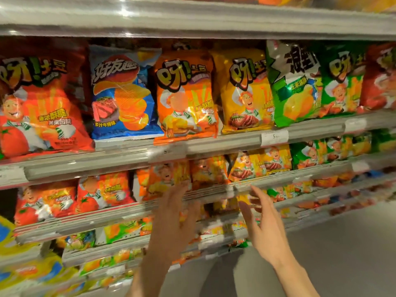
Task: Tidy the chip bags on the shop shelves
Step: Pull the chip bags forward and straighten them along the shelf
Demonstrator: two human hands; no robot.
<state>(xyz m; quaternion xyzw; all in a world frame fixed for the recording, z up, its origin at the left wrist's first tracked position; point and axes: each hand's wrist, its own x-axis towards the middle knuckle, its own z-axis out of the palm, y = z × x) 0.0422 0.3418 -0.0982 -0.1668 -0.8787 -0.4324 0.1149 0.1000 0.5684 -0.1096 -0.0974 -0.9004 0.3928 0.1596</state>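
Both hands are raised with fingers spread, nothing gripped. The left hand (173, 221) is held up at a small shiny orange chip bag (165, 181); contact can't be told through the blur. The right hand (264, 227) is just beside it, below small yellow foil bags (260, 162). Bigger glossy orange (185, 97) and blue (124, 93) bags are lined up one grey metal shelf (214, 144) above.

Warm, dim light, glare streaks on the top shelf edge (192, 20), and motion blur smearing everything.
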